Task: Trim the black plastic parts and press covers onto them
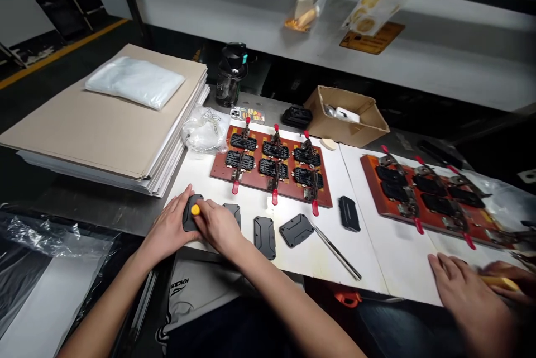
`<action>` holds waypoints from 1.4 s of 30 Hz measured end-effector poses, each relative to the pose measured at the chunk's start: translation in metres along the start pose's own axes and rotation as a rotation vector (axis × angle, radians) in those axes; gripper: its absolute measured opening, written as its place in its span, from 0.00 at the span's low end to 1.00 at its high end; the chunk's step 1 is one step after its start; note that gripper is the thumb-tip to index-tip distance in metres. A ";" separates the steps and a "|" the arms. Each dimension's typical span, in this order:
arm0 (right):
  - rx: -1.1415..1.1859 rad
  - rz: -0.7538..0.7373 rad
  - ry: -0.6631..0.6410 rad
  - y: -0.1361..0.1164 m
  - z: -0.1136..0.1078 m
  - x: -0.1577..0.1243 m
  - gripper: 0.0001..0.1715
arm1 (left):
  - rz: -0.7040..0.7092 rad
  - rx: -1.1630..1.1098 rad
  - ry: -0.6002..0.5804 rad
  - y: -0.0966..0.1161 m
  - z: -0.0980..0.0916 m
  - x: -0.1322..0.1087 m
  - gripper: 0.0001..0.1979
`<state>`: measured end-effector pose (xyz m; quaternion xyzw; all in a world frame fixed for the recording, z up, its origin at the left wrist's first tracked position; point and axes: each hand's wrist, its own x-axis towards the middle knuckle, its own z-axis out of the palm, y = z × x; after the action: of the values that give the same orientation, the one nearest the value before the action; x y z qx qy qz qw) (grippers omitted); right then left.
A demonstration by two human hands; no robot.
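My left hand (167,232) is closed around the left side of a flat black plastic case (190,223) near the table's front edge. Over that case, my right hand (220,227) grips a yellow-handled tool (195,209); only the round end of its handle shows, and its tip is hidden. Partly behind my right hand lies another black case (233,214). Further right are a third black case (264,237) and a tilted one (296,230). A pair of metal tweezers (338,253) rests beside them.
A red-brown clamp board (218,173) with black parts stands behind; a second clamp board (371,185) is at right. A co-worker's hands (464,291) hold a yellow-handled tool there. Stacked cardboard sheets (104,129) fill the left; a cardboard box (347,129) sits at the back.
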<state>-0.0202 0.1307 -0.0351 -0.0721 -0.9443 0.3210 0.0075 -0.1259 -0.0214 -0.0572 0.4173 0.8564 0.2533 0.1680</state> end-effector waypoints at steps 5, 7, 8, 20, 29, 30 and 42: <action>-0.053 -0.063 -0.068 -0.001 0.001 0.002 0.06 | 0.020 -0.029 0.010 -0.002 0.000 0.000 0.57; -0.059 -0.053 -0.052 -0.002 -0.001 0.004 0.11 | 0.021 -0.029 0.014 -0.004 0.001 0.000 0.57; -0.057 -0.051 -0.051 -0.002 -0.002 0.005 0.12 | 0.019 -0.030 0.018 -0.005 0.002 -0.001 0.57; 0.090 0.024 -0.100 0.001 -0.013 -0.020 0.05 | 0.042 -0.003 0.017 -0.010 0.005 -0.002 0.56; 0.032 0.070 -0.008 0.001 -0.003 0.020 0.08 | 0.057 0.017 0.028 -0.013 0.006 -0.003 0.58; 0.025 0.073 -0.003 0.001 -0.004 0.022 0.08 | 0.056 0.020 0.026 -0.012 0.006 -0.002 0.59; -0.026 0.262 0.179 0.010 -0.012 0.023 0.12 | 0.015 0.063 -0.002 -0.014 0.008 -0.004 0.58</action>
<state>-0.0408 0.1490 -0.0325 -0.2228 -0.9265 0.2993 0.0488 -0.1287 -0.0295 -0.0714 0.4290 0.8607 0.2271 0.1537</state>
